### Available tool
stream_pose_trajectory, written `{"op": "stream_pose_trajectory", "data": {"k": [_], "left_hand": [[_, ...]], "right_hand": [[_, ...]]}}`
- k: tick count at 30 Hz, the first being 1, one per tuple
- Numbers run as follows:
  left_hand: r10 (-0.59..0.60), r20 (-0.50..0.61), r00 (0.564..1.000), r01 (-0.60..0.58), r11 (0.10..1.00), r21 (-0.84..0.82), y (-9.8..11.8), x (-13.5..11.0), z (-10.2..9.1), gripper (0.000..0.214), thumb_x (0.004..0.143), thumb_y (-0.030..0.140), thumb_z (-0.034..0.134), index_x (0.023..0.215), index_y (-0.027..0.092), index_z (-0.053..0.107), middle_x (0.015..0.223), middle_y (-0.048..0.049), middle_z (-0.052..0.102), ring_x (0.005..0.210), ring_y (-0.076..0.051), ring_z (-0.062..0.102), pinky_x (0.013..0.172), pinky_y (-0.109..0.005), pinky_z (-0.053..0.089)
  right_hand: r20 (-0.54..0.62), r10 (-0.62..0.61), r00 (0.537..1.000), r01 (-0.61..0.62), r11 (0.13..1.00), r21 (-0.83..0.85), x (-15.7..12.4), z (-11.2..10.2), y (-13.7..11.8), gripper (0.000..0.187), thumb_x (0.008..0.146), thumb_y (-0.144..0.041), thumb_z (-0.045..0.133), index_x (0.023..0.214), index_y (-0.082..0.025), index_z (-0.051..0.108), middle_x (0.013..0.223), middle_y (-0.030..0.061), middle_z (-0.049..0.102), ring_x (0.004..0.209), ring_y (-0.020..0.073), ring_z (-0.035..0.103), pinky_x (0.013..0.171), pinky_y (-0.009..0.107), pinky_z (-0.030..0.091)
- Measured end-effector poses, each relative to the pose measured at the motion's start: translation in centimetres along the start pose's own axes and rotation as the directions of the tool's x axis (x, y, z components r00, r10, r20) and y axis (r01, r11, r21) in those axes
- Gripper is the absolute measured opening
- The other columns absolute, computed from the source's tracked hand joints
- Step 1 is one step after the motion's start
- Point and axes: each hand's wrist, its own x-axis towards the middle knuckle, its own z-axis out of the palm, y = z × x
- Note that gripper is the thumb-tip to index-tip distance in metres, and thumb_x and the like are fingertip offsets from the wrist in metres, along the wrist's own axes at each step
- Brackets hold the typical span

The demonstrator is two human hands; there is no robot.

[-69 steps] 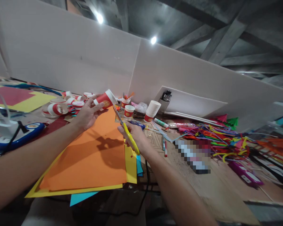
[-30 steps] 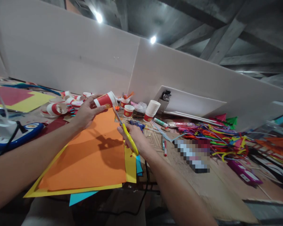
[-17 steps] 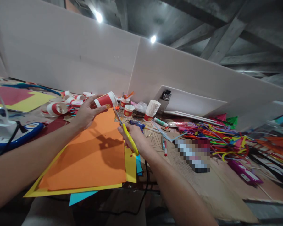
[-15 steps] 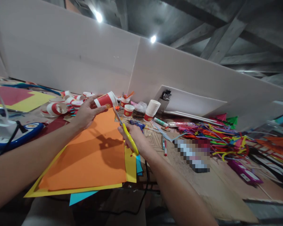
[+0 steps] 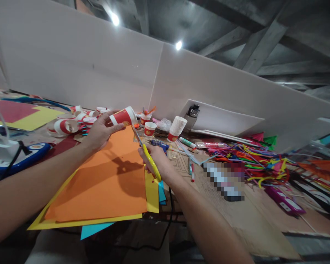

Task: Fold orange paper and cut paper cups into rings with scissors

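My left hand [image 5: 101, 128] is closed round the base of a red and white paper cup [image 5: 123, 118], which is tilted on its side with its mouth to the right. In my right hand [image 5: 156, 157] is a pair of scissors [image 5: 151, 161] with yellow handles. The blades point up and left, and their tips are close to the cup's lower rim; whether they touch it I cannot tell. Beneath both hands lies orange paper [image 5: 104, 194], on top of yellow [image 5: 152, 194] and blue sheets [image 5: 97, 230].
Behind stand a stack of paper cups [image 5: 177, 128], a single cup [image 5: 150, 129] and a bottle [image 5: 191, 116]. Colourful pipe cleaners [image 5: 253, 161] heap at the right. Cut cups [image 5: 64, 126] and a blue-edged power strip [image 5: 24, 157] sit at the left. A black cable [image 5: 169, 216] hangs in front.
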Motion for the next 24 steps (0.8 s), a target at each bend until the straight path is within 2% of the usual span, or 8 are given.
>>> {"op": "stream_pose_trajectory", "data": {"k": [7, 18, 24], "left_hand": [[-0.009, -0.008, 1.000, 0.009, 1.000, 0.019, 0.14, -0.10, 0.11, 0.057, 0.059, 0.018, 0.080, 0.112, 0.021, 0.061, 0.096, -0.0056, 0.069, 0.088, -0.020, 0.067, 0.063, -0.022, 0.053], [-0.021, -0.003, 1.000, 0.021, 0.999, 0.050, 0.13, -0.11, 0.06, 0.057, 0.061, 0.019, 0.080, 0.115, 0.021, 0.060, 0.098, -0.0057, 0.069, 0.091, -0.020, 0.067, 0.067, -0.023, 0.054], [-0.015, 0.056, 0.998, 0.017, 0.999, -0.040, -0.49, 0.18, -0.37, 0.049, 0.069, 0.022, 0.075, 0.115, 0.021, 0.057, 0.105, -0.0070, 0.066, 0.098, -0.020, 0.065, 0.081, -0.033, 0.056]], "right_hand": [[0.011, 0.045, 0.999, -0.045, 0.999, 0.011, 0.21, 0.29, 0.07, 0.030, 0.088, -0.046, 0.050, 0.078, -0.019, 0.057, 0.056, 0.0008, 0.057, 0.043, 0.0105, 0.051, 0.039, 0.018, 0.034], [0.019, 0.059, 0.998, -0.059, 0.998, -0.004, 0.35, 0.40, 0.16, 0.021, 0.088, -0.033, 0.046, 0.079, -0.018, 0.057, 0.057, 0.0001, 0.056, 0.043, 0.0100, 0.052, 0.038, 0.016, 0.034], [0.040, 0.042, 0.998, -0.044, 0.998, 0.037, 0.16, -0.06, 0.16, 0.023, 0.091, -0.036, 0.043, 0.083, -0.019, 0.057, 0.064, -0.0001, 0.058, 0.045, 0.0094, 0.053, 0.039, 0.017, 0.037]]}}
